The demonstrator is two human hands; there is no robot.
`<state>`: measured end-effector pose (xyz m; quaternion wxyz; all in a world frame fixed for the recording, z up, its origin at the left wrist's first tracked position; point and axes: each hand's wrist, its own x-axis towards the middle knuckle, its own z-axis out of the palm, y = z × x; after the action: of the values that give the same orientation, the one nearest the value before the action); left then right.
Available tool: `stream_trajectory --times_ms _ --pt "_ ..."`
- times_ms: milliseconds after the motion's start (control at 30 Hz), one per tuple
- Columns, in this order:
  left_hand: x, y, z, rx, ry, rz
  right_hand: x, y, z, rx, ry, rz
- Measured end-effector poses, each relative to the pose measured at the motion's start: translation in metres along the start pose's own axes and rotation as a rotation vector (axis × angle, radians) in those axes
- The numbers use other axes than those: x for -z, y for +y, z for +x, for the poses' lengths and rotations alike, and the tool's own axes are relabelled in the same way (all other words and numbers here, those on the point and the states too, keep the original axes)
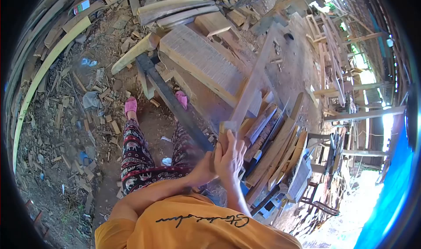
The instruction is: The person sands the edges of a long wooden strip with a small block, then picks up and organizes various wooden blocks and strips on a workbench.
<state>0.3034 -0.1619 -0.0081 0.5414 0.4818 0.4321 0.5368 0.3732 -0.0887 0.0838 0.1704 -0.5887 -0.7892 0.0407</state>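
Both hands are closed together around the near end of a long wooden batten (254, 80), which runs away from the person, up and to the right across the big timber slab (199, 60). The right hand (232, 159) wraps the batten's near end with its fingers curled over the top, a firm grip with the fingers shut on the wood. The left hand (204, 172) sits just beside and under it, pressed against the same end; its fingers are mostly hidden behind the right hand, so how tightly it clasps I cannot tell, though it touches the batten. The squared tip of the batten shows just above the knuckles.

To the right of the hands lies a heap of short planks (276, 148), leaning against one another. A dark steel beam (173, 104) passes slantwise under the slab, between the person's knees. The person sits in patterned trousers (136, 157), with pink slippers (130, 105) on the dirt floor (66, 130), which is strewn with wood offcuts and chips
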Motion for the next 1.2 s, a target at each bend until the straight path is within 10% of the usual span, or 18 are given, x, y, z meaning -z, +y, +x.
stream_trajectory --times_ms 100,300,533,633,733,1000,1200 --pt "0.014 0.018 -0.001 0.430 -0.133 -0.077 -0.001 0.023 0.055 -0.043 -0.007 0.011" --pt "0.022 0.026 0.002 0.358 -0.119 -0.013 -0.031 0.106 0.261 -0.213 0.093 -0.028" --pt "0.020 0.056 0.008 0.658 -0.184 -0.217 -0.020 0.045 0.122 0.010 0.103 -0.059" --pt "-0.001 0.002 -0.003 0.289 -0.035 -0.166 -0.001 0.001 0.010 0.061 0.038 -0.088" --pt "0.011 0.027 0.000 0.382 -0.094 -0.139 0.013 -0.005 -0.002 0.022 -0.132 0.002" --pt "0.017 0.012 -0.006 0.371 -0.095 -0.116 -0.043 0.102 0.265 -0.011 0.105 -0.067" --pt "0.020 0.043 0.002 0.528 -0.110 -0.297 -0.040 0.069 0.214 -0.068 0.147 -0.126"
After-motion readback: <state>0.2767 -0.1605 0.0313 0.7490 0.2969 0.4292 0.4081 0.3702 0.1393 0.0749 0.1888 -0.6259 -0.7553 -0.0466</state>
